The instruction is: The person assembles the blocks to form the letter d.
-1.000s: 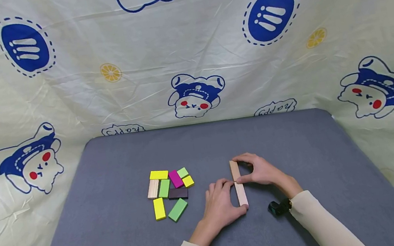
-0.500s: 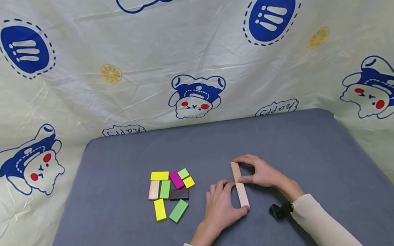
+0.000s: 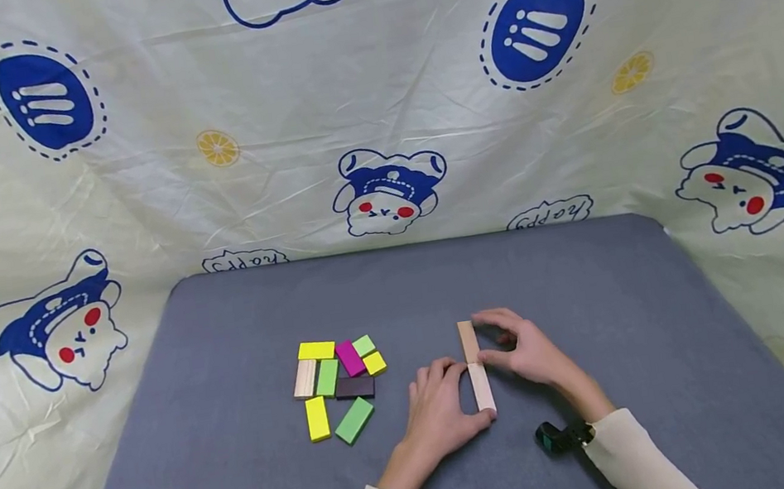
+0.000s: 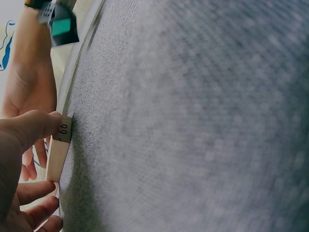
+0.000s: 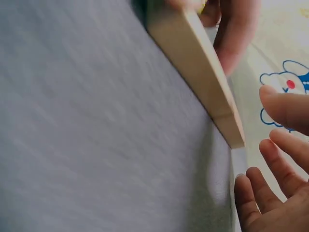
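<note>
Two plain wooden blocks lie end to end in a line on the grey table, the near block (image 3: 482,389) and the far block (image 3: 469,342). My left hand (image 3: 438,409) grips the near block lengthwise, thumb at its near end and fingers by its far end. In the left wrist view dark printed figures show on the end of that wooden block (image 4: 58,159), under the thumb. Just right of the far block is my right hand (image 3: 533,350). Its fingers (image 5: 277,162) are spread and hold nothing, a small gap away from the wood in the right wrist view.
Left of the hands lies a loose group of several blocks: yellow (image 3: 317,419), green (image 3: 355,421), magenta (image 3: 350,358), dark (image 3: 355,387) and striped wooden (image 3: 305,379). The grey table (image 3: 238,325) ends at a patterned white cloth (image 3: 462,101).
My right hand has let go of the far wooden block and drawn slightly to the right. My left hand keeps its hold on the near block, and the coloured group stays put.
</note>
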`<action>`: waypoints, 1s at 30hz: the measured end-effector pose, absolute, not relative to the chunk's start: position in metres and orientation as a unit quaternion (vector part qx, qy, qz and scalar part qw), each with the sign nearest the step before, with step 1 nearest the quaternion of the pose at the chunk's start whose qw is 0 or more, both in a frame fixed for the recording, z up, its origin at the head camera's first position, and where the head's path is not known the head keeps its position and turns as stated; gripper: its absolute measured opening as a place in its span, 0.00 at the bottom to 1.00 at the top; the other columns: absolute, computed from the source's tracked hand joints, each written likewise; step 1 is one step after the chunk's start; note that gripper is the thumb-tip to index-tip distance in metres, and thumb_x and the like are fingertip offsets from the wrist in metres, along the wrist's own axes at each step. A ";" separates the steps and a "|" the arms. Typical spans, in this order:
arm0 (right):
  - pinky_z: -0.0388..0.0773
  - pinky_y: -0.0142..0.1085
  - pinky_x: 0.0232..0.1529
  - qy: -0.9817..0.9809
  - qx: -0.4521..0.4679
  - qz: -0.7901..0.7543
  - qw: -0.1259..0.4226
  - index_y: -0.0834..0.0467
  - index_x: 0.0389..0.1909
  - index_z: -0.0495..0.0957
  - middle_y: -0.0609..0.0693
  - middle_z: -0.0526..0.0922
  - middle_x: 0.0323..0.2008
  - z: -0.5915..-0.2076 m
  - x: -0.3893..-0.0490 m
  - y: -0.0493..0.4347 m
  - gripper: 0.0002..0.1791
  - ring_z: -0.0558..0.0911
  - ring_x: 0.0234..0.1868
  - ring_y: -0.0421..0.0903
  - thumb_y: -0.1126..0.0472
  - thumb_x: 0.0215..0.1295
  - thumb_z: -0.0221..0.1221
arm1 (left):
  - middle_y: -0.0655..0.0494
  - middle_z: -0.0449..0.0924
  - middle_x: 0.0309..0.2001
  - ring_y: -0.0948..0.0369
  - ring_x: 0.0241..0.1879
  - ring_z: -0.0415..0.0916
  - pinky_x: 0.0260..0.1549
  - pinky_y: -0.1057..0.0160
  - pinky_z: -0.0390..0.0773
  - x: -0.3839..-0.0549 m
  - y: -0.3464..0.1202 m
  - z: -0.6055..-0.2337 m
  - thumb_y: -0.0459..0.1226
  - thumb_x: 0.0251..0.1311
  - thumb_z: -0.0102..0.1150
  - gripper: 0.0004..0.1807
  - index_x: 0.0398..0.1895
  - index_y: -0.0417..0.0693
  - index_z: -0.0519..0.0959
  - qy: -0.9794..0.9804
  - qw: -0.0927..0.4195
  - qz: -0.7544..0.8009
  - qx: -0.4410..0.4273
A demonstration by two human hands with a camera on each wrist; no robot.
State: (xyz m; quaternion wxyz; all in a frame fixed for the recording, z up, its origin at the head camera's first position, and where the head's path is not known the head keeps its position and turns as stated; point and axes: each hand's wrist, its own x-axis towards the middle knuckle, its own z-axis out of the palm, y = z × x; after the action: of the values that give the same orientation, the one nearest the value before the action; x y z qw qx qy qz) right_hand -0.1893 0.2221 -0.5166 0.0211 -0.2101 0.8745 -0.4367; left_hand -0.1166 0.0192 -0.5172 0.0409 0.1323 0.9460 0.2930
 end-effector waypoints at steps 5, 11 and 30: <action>0.79 0.37 0.48 0.872 -0.206 -0.443 0.014 0.61 0.64 0.79 0.60 0.78 0.63 -0.519 -0.173 0.221 0.29 0.79 0.55 0.57 0.61 0.61 0.72 | 0.53 0.73 0.66 0.54 0.58 0.67 0.51 0.54 0.68 -0.116 0.019 -0.517 0.58 0.54 0.73 0.40 0.68 0.51 0.77 0.946 0.042 0.291 0.133; 0.78 0.35 0.46 0.884 -0.188 -0.428 0.015 0.61 0.59 0.83 0.58 0.82 0.58 -0.522 -0.163 0.221 0.24 0.82 0.49 0.51 0.63 0.61 0.72 | 0.52 0.73 0.66 0.53 0.59 0.67 0.52 0.53 0.68 -0.115 0.020 -0.516 0.58 0.54 0.73 0.40 0.68 0.50 0.76 0.946 0.041 0.293 0.132; 0.82 0.35 0.46 0.875 -0.205 -0.438 -0.011 0.59 0.56 0.85 0.55 0.85 0.54 -0.528 -0.159 0.220 0.20 0.84 0.50 0.52 0.63 0.62 0.72 | 0.53 0.72 0.66 0.53 0.59 0.67 0.50 0.55 0.68 -0.115 0.020 -0.517 0.59 0.55 0.72 0.40 0.69 0.52 0.76 0.949 0.042 0.282 0.132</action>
State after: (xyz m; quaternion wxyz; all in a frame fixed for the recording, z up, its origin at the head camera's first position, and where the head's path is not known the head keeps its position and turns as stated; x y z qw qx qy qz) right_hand -0.1588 0.2201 -0.5279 -0.0109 -0.2055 0.8752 -0.4378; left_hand -0.1149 0.0199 -0.5166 0.0423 0.1316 0.9495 0.2817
